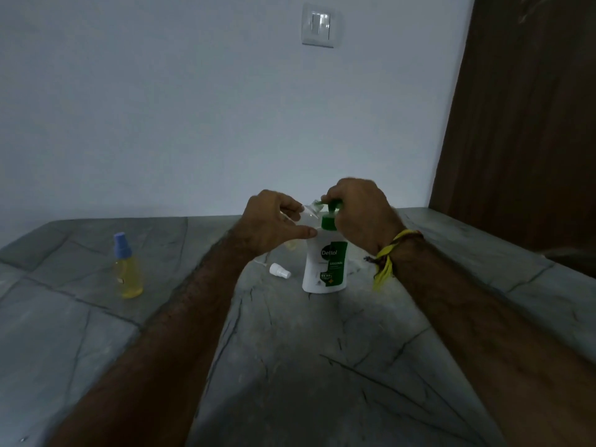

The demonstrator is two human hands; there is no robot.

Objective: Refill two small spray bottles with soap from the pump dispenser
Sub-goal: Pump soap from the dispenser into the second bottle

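A white pump dispenser (324, 269) with a green label and green pump stands on the grey stone counter (290, 350). My right hand (358, 214) sits over the green pump head, fingers curled on it. My left hand (274, 221) holds a small clear spray bottle (308, 212), uncapped and tilted, its mouth under the pump's nozzle. The white spray cap (280, 271) lies on the counter left of the dispenser. A second small spray bottle (128, 269), yellow liquid inside and a blue cap on top, stands upright at the left.
A white wall with a light switch (319, 25) rises behind the counter. A dark brown wooden panel (522, 124) stands at the right. A yellow thread band (387, 256) hangs from my right wrist.
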